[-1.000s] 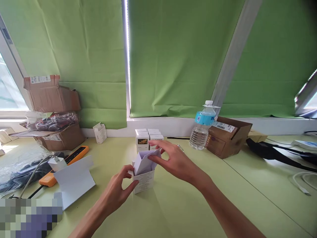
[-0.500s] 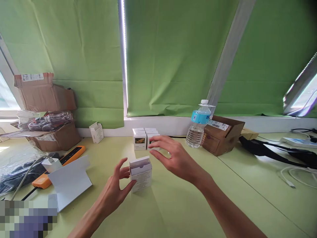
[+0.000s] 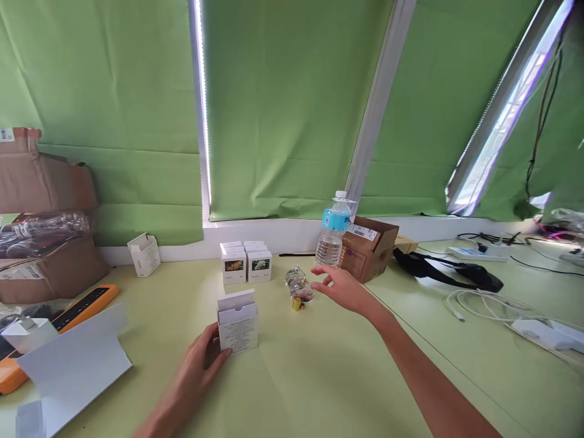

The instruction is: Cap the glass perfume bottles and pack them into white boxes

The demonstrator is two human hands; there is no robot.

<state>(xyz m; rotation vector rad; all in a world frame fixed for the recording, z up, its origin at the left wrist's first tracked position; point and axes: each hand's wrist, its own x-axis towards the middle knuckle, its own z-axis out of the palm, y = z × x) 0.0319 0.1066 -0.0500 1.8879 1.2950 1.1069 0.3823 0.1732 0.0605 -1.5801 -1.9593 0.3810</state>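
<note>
A small white box (image 3: pixel 238 328) with printed text stands upright on the table, its top flap raised. My left hand (image 3: pixel 203 359) is at its left side, thumb on the lower front corner and fingers behind the left edge. Farther right, my right hand (image 3: pixel 340 289) holds nothing, fingers apart, just beside a cluster of shiny silver and gold items (image 3: pixel 298 286). Behind the upright box are small white boxes in two rows, one front box (image 3: pixel 234 267) with an orange picture, the other (image 3: pixel 260 266) with a pale flower picture.
A water bottle (image 3: pixel 329 243) and a brown carton (image 3: pixel 369 249) stand behind my right hand. An open white box (image 3: pixel 145 255) is back left. At left lie a bent white sheet (image 3: pixel 77 359) and orange power strip (image 3: pixel 91 304); black straps (image 3: pixel 438 271) and cables lie right.
The view has turned right. My right hand has moved away from the upright box to the shiny items, now uncovered. My left hand has closed in on the box's side.
</note>
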